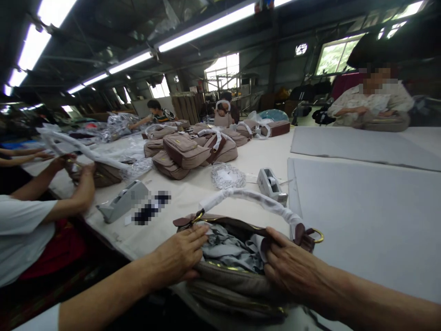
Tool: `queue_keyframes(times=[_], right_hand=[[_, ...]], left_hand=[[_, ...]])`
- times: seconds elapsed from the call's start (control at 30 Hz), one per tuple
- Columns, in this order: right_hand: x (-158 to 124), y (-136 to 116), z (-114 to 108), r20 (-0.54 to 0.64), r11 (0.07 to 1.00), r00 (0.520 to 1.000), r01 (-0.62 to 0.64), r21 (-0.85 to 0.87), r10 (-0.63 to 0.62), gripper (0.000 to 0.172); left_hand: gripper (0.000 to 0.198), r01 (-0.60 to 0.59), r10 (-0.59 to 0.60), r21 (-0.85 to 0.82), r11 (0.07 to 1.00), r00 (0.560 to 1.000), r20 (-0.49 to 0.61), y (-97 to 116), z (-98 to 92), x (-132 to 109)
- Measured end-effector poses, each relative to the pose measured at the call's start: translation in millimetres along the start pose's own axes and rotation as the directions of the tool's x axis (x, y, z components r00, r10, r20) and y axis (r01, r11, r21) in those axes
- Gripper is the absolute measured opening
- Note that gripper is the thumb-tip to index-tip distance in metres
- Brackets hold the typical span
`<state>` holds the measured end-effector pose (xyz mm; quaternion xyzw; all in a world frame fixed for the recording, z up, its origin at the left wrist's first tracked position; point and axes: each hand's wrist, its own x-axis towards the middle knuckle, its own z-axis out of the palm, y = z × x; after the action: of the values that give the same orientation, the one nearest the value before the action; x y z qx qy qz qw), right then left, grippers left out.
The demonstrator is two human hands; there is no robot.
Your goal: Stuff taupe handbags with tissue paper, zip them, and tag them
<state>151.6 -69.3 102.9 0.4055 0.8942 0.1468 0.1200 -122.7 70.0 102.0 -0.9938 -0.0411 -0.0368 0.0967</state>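
Note:
A taupe handbag [237,282] with gold zippers stands unzipped at the table's near edge. Crumpled grey paper [230,248] fills its opening. The handle [250,197] is wrapped in white film and arches over the far side; a gold ring [317,236] sticks out at the right end. My left hand [186,253] grips the opening's left end, fingers laid over the rim by the paper and thumb on the outside. At the right end, my right hand [287,262] is closed on the rim, its fingertips partly hidden beside the paper.
Beyond the bag are a tape dispenser [272,184], a crumpled plastic ring [227,176] and a second dispenser [122,202]. Similar handbags [188,149] are piled mid-table. Grey boards [365,220] lie right. A co-worker's hands [86,172] handle another bag at left; other people work farther off.

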Motion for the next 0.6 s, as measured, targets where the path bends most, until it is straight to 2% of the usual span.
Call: queue_keyframes(times=[0.1,0.17,0.23,0.27,0.33,0.4,0.43,0.47,0.53,0.57,0.6], right_hand=[[9,1,0,0.298,1.000,0.955,0.006,-0.029,0.003,0.020],[13,5,0,0.385,0.996,0.919,-0.077,-0.046,0.089,0.023],[9,11,-1,0.359,0.987,0.920,-0.155,-0.040,0.159,0.022],[5,13,-3,0.293,0.987,0.943,-0.158,-0.018,0.157,0.019],[-7,15,-6,0.088,0.995,0.992,-0.092,0.024,0.090,0.017],[-19,15,-9,-0.115,0.999,0.993,0.020,0.025,-0.017,0.038],[-23,14,-8,-0.146,0.999,0.988,0.045,0.013,-0.042,0.045],[-24,12,-6,-0.119,0.999,0.992,0.039,0.006,-0.038,0.043],[-21,9,2,0.039,0.999,0.998,-0.050,0.016,0.049,0.020],[-18,8,7,0.114,0.992,0.987,-0.120,0.034,0.115,0.013],[-15,8,11,0.156,0.981,0.973,-0.184,0.063,0.172,0.019]], left_hand=[[0.029,-0.051,0.052,-0.006,0.999,0.984,0.171,-3,3.8,12],[0.027,-0.019,0.018,0.003,1.000,0.984,0.178,-3,7.8,15],[0.028,0.028,-0.031,0.024,0.999,0.992,0.121,0,10.6,13],[0.028,0.049,-0.052,0.036,0.998,0.995,0.081,2,10.9,11],[0.026,0.056,-0.056,0.052,0.997,0.998,-0.005,7,9.5,7],[0.023,0.043,-0.039,0.059,0.997,0.996,-0.077,12,7.1,4],[0.022,0.039,-0.032,0.062,0.997,0.994,-0.102,14,6.5,4],[0.021,0.043,-0.035,0.068,0.997,0.992,-0.123,15,6.6,5],[0.020,0.067,-0.055,0.081,0.994,0.988,-0.143,19,9.0,8],[0.020,0.076,-0.062,0.088,0.993,0.986,-0.152,20,11.0,10],[0.021,0.078,-0.062,0.094,0.992,0.984,-0.165,22,13.2,11]])
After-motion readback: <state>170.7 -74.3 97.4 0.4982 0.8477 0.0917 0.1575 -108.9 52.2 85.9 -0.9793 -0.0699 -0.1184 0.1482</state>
